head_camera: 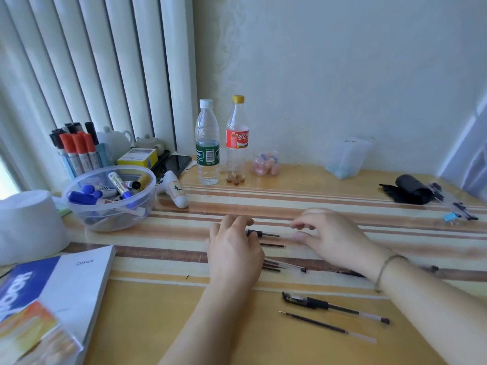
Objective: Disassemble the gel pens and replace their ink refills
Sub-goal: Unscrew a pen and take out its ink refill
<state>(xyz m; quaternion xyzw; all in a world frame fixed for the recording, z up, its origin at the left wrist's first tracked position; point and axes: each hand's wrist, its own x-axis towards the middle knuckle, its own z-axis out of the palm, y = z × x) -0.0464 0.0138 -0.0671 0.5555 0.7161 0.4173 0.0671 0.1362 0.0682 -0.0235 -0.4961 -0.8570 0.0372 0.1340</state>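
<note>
A person's left hand rests curled over a black-gripped pen section on the striped yellow tabletop; its grip appears closed on it, though partly hidden. The right hand, fingers loosely curled, holds nothing visible. Likely mid-disassembly; next, pull the parts apart. A capped black gel pen and loose dark ink refill lie nearer. A clear plastic bowl of markers stands left, well apart.

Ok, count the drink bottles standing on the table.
2. The white-capped water bottle stands at the back by the wall; the yellow-capped red-label bottle stands just right of it. None seems hidden.
</note>
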